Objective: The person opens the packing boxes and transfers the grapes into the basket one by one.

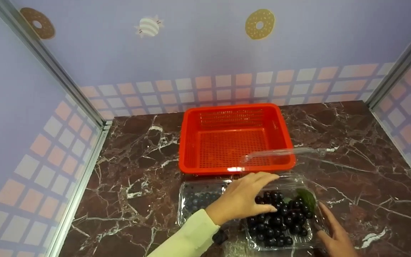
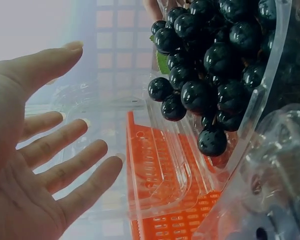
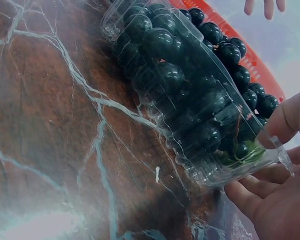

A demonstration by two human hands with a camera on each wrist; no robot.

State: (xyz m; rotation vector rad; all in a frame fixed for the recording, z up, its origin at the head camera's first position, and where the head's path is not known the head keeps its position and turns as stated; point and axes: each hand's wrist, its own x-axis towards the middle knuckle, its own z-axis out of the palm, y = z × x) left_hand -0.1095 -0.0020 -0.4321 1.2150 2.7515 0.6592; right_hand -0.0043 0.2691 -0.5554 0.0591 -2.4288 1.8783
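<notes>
Dark grapes fill a clear plastic clamshell box at the front right in the head view, with its lid raised at the back. A green leaf lies at the grapes' right. Over the box's left part, my left hand hovers with fingers spread. The left wrist view shows its palm holding nothing, beside the grapes. At the box's right end, my right hand grips the wall. In the right wrist view, its thumb lies at the rim, the fingers outside and below.
Behind the box stands a red perforated basket. A clear box of blueberries sits left of the grapes, partly covered by my left hand. Patterned walls enclose the dark marbled table. Near my left sleeve lies a small black object.
</notes>
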